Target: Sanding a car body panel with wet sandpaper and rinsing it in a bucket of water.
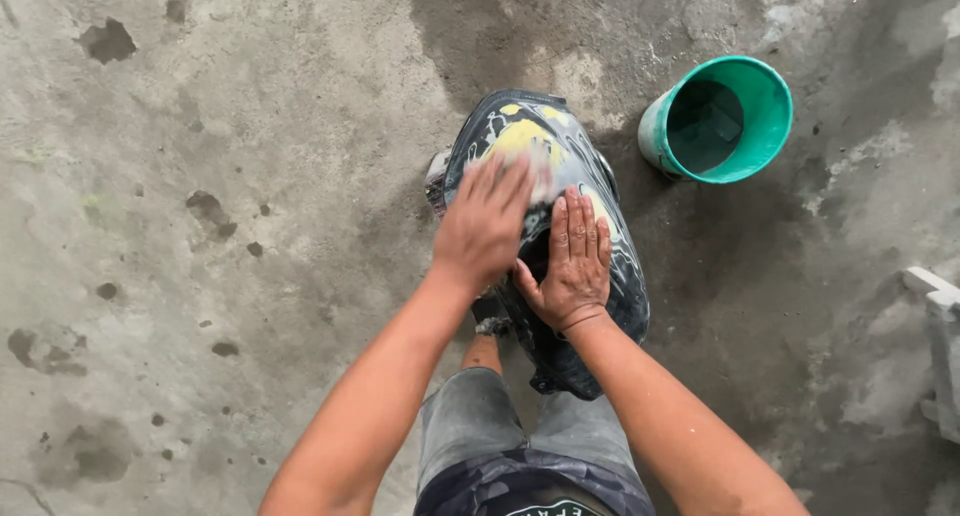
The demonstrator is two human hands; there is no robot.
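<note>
Head cam: both hands are flat on a dark garment (585,306) with a yellow print, draped over a low block on the wet concrete floor (200,126). Left hand (485,224) is open-palmed and blurred over the soapy patch, right hand (573,261) is pressing down flat, neither gripping. Looks mid-scrub to me, suds only near the top. A teal bucket (765,126) sits just beside it, nothing in the way

Packages: none in sight on this concrete floor.
Labels: none to be seen.
Signs: none.
Screens: none.
Printed marks: a curved white band of lettering (556,508) on dark cloth at the bottom edge, partly cut off by the frame.
</note>
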